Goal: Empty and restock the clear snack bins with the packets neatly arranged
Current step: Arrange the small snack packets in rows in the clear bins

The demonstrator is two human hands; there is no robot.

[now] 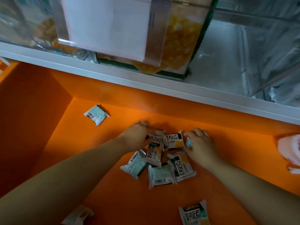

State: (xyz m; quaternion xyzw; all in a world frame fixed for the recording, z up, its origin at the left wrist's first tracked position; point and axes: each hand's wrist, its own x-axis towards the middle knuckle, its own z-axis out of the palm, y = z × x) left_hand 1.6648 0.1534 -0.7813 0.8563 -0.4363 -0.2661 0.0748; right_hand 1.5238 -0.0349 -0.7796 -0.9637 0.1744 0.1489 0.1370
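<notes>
Several small white-and-green snack packets (160, 161) lie in a loose heap on the orange shelf floor (113, 200). My left hand (138, 133) grips a packet (155, 138) at the heap's far left edge. At the heap's right side, my right hand (200, 143) pinches a small packet (188, 142) standing on edge. One stray packet (96, 114) lies apart at the far left. Another (194, 213) lies near the bottom edge. A clear bin (183, 38) holding yellow packets stands on the white shelf above.
A white shelf edge (146, 80) runs across above the orange compartment. An empty-looking clear bin (259, 54) stands at the upper right. A pink-and-white bag (290, 151) pokes in at the right. The orange side wall (24, 119) closes the left.
</notes>
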